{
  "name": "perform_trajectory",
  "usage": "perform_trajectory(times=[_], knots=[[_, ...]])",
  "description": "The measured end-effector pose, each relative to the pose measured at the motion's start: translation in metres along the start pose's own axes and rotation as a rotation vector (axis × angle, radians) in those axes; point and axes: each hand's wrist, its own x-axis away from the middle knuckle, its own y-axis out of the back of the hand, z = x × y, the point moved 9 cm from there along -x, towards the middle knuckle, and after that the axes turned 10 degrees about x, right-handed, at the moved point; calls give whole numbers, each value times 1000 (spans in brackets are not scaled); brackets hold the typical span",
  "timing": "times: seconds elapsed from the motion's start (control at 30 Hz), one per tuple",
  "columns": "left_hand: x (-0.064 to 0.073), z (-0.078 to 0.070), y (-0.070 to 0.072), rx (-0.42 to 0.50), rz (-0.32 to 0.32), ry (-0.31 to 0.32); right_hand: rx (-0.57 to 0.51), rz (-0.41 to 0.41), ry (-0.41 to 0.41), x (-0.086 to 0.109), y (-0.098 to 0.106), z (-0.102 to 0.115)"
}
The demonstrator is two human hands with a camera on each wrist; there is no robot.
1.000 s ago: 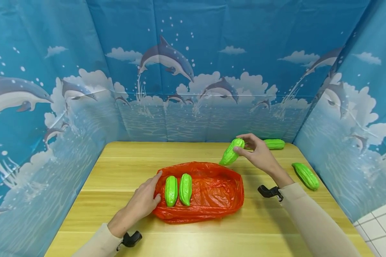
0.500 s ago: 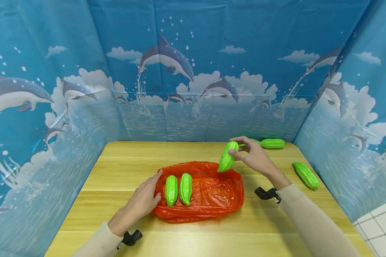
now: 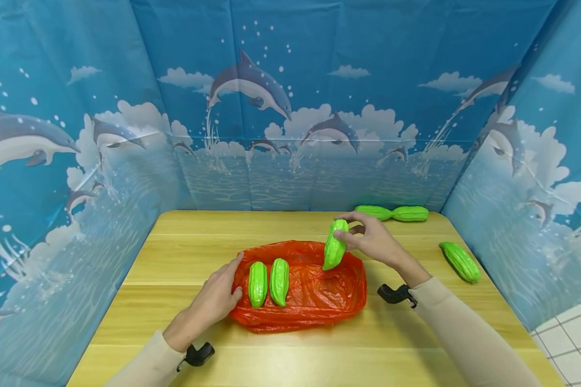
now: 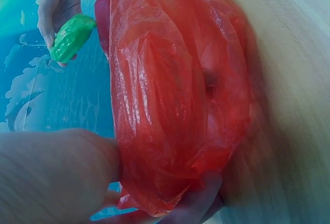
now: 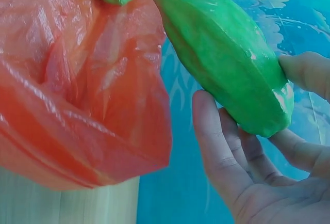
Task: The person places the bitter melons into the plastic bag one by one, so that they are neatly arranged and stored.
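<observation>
Fingers (image 5: 219,149) of the right hand (image 3: 374,239) are clamped on the held gourd (image 3: 336,245), thumb on one side, the others opposite; this green gourd is tilted, narrow tip down, over the right half of the red bag (image 3: 300,320), near its rear rim. Contact between tip and plastic cannot be told. On the left hand (image 3: 217,290), thumb and index finger stand apart, touching the bag's left rim. Bag mouth stands wide; inside, the inner left gourd (image 3: 258,285) and inner right gourd (image 3: 280,282) lie side by side near the left end, with room to their right. Bare counter (image 3: 300,363) shows around the bag, broadest to left and right. Along the rear edge, beside the printed curtain (image 3: 261,183), the rear left gourd (image 3: 373,212) and rear right gourd (image 3: 410,214) lie nearly end to end. The outlying gourd (image 3: 460,262) lies slanted near the right edge, well apart from the bag. Count: gourds, six (one held, two bagged, three on the counter); bags, one; hands, two; black wrist devices, two: left device (image 3: 200,355) and right device (image 3: 395,294).
</observation>
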Motion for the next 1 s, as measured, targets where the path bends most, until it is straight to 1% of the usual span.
perform_trajectory(times=[0.27, 0.53, 1.0], knots=[[0, -2, -1, -1, -3, 2, 50, 31, -5, -1, -11, 1], [-1, -4, -1, 2, -3, -3, 23, 65, 17, -1, -22, 2], [-1, -5, -2, 3, 3, -5, -9, 101, 12, -4, -38, 7]])
